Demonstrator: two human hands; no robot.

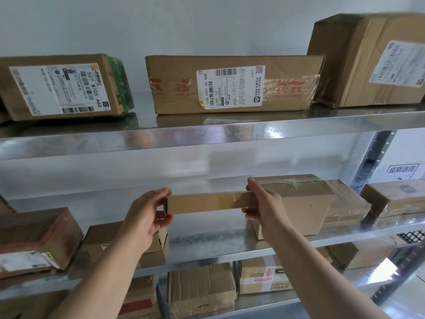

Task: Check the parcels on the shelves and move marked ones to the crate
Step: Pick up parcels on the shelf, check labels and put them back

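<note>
Before the middle shelf (207, 240): a slim parcel (207, 202) is hanging level between both hands.
Left hand (147, 217): is pinching the parcel's 9 o'clock end, fingers above, thumb below.
Right hand (264, 208): is clasping its 3 o'clock end likewise.

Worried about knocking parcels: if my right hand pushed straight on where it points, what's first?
Probably the taller box just behind your right hand, which grips the slim parcel; depth is unclear.
</note>
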